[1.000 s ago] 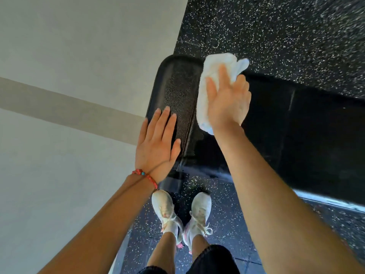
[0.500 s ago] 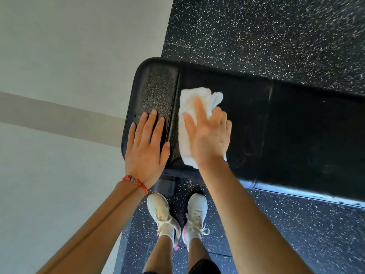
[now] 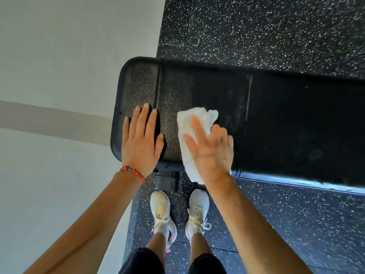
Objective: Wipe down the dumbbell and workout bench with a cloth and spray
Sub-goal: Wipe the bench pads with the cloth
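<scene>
Wall surface, pale with a darker band, fills the left of the view and meets the speckled floor just behind the head end of the workout bench, so that end offers little room for a stroke to run outward. Next, the left hand lies flat on the textured end panel, fingers straight and together, holding nothing (probably a brace that steadies the body while the other arm works). Just beside it, not touching, the right hand presses the white cloth onto the pad with fingers spread and nearly straight; the folded cloth hangs past the near edge of the bench, which suggests a stroke carried across the full width. Farther right, the black pad runs on past a seam to the frame edge, giving long open room for wiping that way. Below, two white shoes stand close to the near edge. Neither dumbbell nor spray is in view.
</scene>
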Motion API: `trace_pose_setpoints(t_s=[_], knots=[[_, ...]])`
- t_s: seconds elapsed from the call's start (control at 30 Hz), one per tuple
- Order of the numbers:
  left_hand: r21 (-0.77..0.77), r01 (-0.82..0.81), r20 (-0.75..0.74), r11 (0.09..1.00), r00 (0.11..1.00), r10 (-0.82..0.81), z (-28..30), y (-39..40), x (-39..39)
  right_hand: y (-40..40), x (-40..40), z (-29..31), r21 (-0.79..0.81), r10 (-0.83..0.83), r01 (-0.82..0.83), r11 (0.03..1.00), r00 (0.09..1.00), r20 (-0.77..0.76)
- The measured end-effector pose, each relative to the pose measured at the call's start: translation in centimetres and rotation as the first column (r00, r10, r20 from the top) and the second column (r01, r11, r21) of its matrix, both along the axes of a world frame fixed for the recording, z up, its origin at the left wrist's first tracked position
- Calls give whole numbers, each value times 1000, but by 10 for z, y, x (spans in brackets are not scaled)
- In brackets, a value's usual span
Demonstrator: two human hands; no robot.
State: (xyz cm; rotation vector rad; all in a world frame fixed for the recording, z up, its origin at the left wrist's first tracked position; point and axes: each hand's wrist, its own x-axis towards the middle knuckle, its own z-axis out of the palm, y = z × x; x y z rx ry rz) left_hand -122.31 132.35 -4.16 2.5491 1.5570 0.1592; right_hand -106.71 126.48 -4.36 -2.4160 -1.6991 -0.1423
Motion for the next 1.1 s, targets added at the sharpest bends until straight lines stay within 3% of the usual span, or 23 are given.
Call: trace_pose_setpoints(t_s=[0.07, 0.2, 0.3, 0.47, 0.57, 0.7, 0.77, 0.97, 1.1], knots=[[17, 64, 1, 998, 998, -64, 2, 1, 4, 28, 20, -1, 12, -104, 104, 995, 994, 19], [9, 130, 10, 991, 991, -130, -6, 0, 17, 54, 42, -1, -38, -156, 153, 988, 983, -100], [-8, 115, 10, 993, 993, -115, -10, -1, 20, 26, 25, -1, -4, -251, 251, 968, 967, -38], [-21, 108, 24, 994, 994, -108, -7, 0, 20, -49, 0, 3, -27, -209, 208, 978, 977, -34], [-24, 113, 25, 993, 993, -112, -8, 0, 20, -23, 17, 3, -50, -228, 229, 972, 973, 16], [-30, 119, 44, 992, 992, -118, -9, 1, 19, 49, 61, 15, -182, -354, 328, 927, 926, -131], [-28, 117, 53, 993, 992, -115, -8, 1, 19, 65, 74, 13, -197, -373, 344, 918, 918, -136], [-27, 118, 61, 993, 991, -117, -7, 2, 19, 31, 36, 3, -50, -429, 428, 903, 903, -20], [-7, 118, 59, 993, 991, -117, -10, 0, 20, 65, 15, 11, -128, -451, 434, 892, 876, -173]])
